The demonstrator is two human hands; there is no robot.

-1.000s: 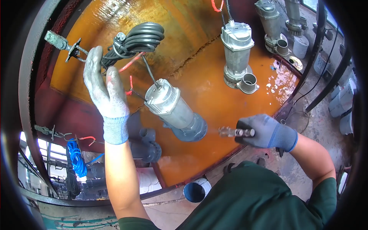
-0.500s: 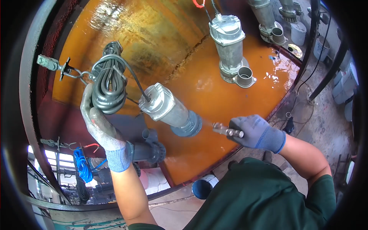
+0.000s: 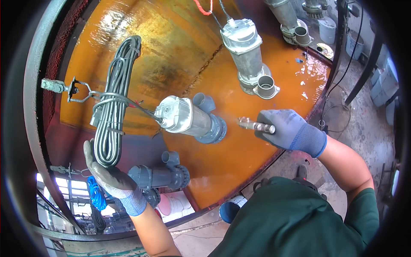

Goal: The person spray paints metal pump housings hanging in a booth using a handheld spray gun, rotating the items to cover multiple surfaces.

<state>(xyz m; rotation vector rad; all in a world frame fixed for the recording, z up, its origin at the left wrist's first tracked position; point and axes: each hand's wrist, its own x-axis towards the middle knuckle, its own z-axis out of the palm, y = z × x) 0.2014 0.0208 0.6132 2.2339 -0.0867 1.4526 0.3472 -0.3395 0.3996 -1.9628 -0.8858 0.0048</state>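
A silver-topped, cylindrical metal pump with a blue-grey base [image 3: 188, 116] appears to hang tilted before an orange-brown stained surface [image 3: 222, 171], viewed from my remote post through the head camera. Its round blue-grey outlet pipe [image 3: 203, 103], out of my sight half a second ago, now shows on the far side; I judge that the turn offers a different face to the silver metal spray gun [image 3: 257, 125]. The grey-and-blue gloved right hand [image 3: 284, 128] grips that gun, its nozzle near the base but apart from it; I cannot tell whether it is spraying. To the left, the looped dark-grey cable bundle [image 3: 113, 102] has swung to show its length, and the white-and-grey gloved left hand [image 3: 113, 177], now lower, cups its bottom end, fingers unclosed. Beyond stands a bare silver pump [image 3: 248, 55]; below, I see a dark blue-grey pump [image 3: 156, 176] and a blue-lined bucket [image 3: 231, 210].
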